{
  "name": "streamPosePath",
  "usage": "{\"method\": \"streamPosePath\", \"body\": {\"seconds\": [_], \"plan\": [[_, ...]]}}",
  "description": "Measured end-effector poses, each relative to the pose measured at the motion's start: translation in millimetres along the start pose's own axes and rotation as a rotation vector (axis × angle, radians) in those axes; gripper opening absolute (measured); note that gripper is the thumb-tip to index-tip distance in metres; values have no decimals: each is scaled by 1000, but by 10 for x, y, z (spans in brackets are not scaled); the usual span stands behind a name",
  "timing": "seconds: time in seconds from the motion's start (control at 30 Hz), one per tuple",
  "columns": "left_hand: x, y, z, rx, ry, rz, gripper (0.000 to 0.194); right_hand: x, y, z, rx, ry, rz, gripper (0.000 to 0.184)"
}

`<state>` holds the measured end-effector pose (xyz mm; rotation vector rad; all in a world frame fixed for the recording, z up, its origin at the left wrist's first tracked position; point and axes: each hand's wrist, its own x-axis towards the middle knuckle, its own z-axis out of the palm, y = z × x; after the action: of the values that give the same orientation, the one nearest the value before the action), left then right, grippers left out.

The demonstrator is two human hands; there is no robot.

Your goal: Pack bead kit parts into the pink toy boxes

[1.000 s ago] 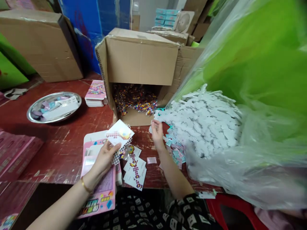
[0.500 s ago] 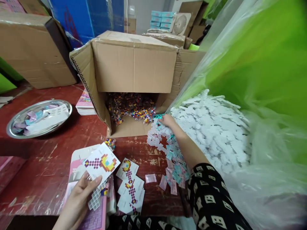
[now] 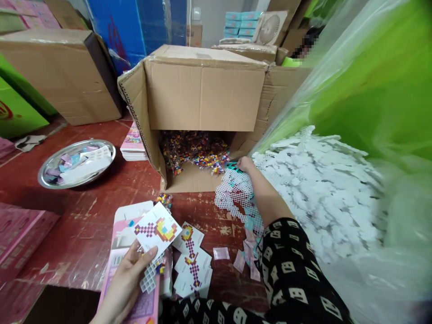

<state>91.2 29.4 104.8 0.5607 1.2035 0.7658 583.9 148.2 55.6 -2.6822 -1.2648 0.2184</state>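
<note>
My left hand (image 3: 132, 270) is closed around a white pattern card (image 3: 158, 229) printed with a pixel wand. Below the card, a white plastic grid piece (image 3: 148, 276) sticks out from the same hand. Under them lies a pink printed box (image 3: 116, 234), flat on the table. My right hand (image 3: 245, 164) reaches forward, its fingers pinched at a teal plastic piece (image 3: 233, 167) on the edge of the loose white grid sheets (image 3: 232, 191). The fingertips are partly hidden. More pattern cards (image 3: 193, 267) lie fanned between my arms.
An open cardboard box (image 3: 205, 96) holds bagged colourful beads (image 3: 199, 150). To its right is a large heap of white pieces (image 3: 324, 184) in clear plastic. A metal tray (image 3: 50, 180) and stacked booklets (image 3: 133, 146) stand left. Small pink packets (image 3: 221, 253) lie near my right sleeve.
The view has shifted, so most things sit further right. My right hand stays at the teal piece, and the white grid sheets beside it have shifted slightly. My left hand keeps its hold.
</note>
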Motion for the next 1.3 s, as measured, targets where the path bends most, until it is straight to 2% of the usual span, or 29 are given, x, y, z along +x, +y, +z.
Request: {"method": "streamPosePath", "body": {"seconds": [0.07, 0.13, 0.17, 0.2, 0.23, 0.27, 0.3, 0.37, 0.43, 0.5, 0.6, 0.67, 0.7, 0.77, 0.83, 0.9, 0.97, 1.0, 1.07, 1.13, 1.17, 1.23, 1.3], "plan": [[20, -2, 10, -31, 10, -3, 70, -154, 75, -190, 46, 127, 18, 20], [32, -4, 35, -50, -23, -2, 70, -419, 78, -343, 158, 309, 21, 30], [39, -9, 46, -59, -57, 10, 70, -604, 25, -388, 269, 399, -2, 34], [51, -18, 54, -72, -96, 36, 70, -829, -72, -408, 480, 505, -43, 33], [66, -33, 55, -88, -130, 69, 70, -1093, -215, -403, 737, 547, -112, 31], [84, -53, 49, -100, -159, 100, 70, -1391, -398, -376, 922, 487, -228, 30], [100, -78, 37, -109, -182, 127, 70, -1712, -612, -329, 1015, 369, -355, 28], [118, -136, -2, -128, -214, 162, 67, -2343, -1073, -193, 1039, 166, -552, 19], [105, -190, -53, -149, -230, 193, 56, -2829, -1485, -26, 1030, 55, -656, 15], [67, -224, -119, -116, -235, 232, 52, -3093, -1769, 131, 1024, 21, -702, 16], [5, -225, -247, 56, -217, 319, 53, -3176, -1942, 286, 1011, 77, -687, 17], [-9, -206, -335, 163, -199, 392, 49, -3154, -1968, 338, 1041, 87, -601, 28], [-4, -196, -373, 198, -198, 428, 46, -3143, -1977, 356, 1081, 21, -556, 39], [34, -183, -436, 249, -224, 470, 45, -3129, -2005, 379, 1162, -252, -496, 56], [94, -183, -497, 294, -257, 503, 46, -3109, -2052, 394, 1185, -533, -481, 59], [147, -196, -589, 369, -236, 580, 52, -3040, -2115, 411, 1177, -655, -471, 60], [167, -218, -737, 490, -119, 721, 63, -2888, -2192, 441, 1221, -653, -447, 62], [165, -232, -830, 568, -35, 797, 71, -2782, -2237, 465, 1263, -612, -430, 64], [149, -269, -1029, 733, 126, 896, 84, -2544, -2337, 539, 1352, -443, -395, 67], [143, -316, -1199, 852, 188, 888, 92, -2349, -2442, 654, 1360, -275, -390, 70], [151, -341, -1260, 884, 182, 854, 93, -2294, -2491, 725, 1314, -254, -412, 71], [185, -386, -1328, 900, 148, 783, 95, -2295, -2569, 875, 1154, -371, -502, 69], [227, -411, -1342, 891, 132, 737, 95, -2422, -2602, 996, 961, -600, -635, 66]]}}
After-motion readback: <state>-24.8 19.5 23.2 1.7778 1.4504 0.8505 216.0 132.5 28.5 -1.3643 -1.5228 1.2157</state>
